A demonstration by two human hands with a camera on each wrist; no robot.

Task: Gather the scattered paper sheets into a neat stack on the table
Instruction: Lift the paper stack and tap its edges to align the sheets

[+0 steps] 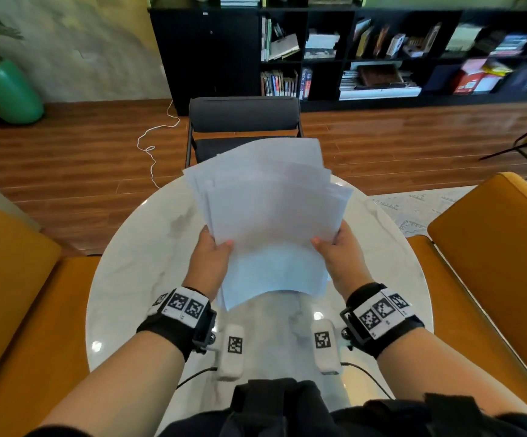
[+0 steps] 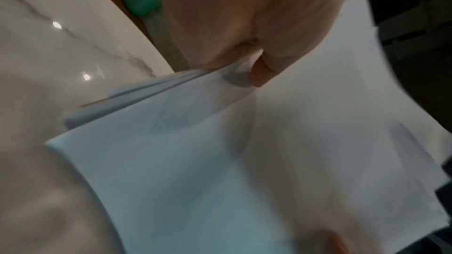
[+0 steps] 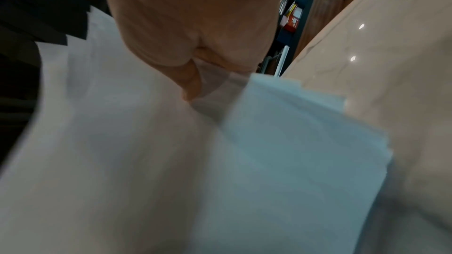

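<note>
You hold the bundle of white paper sheets [image 1: 268, 216] above the round white marble-patterned counter [image 1: 136, 279], clear of its surface, with no loose sheet visible elsewhere on it. Your left hand [image 1: 210, 263] pinches the left edge of the bundle, thumb on top and fingers hidden beneath; your right hand [image 1: 341, 257] pinches the right edge in the same way. Each grip is thus closed on the paper, as both wrist views confirm: a thumb [image 2: 261, 72] presses the top sheet on the left, and another thumb [image 3: 190, 84] does so on the right. The two-sided hold probably serves to keep the sheets from sliding while you square them. The far corners fan out in several directions and the near edges are stepped, so the bundle is gathered but, in my judgement, not yet neat. The near edge hangs low toward the counter, which suits tapping the sheets level against it. A dark grey chair [image 1: 243, 121] stands beyond the counter, and mustard-yellow seats [image 1: 492, 263] flank it. The wrist views are blurred; the sheet count cannot be told.
</note>
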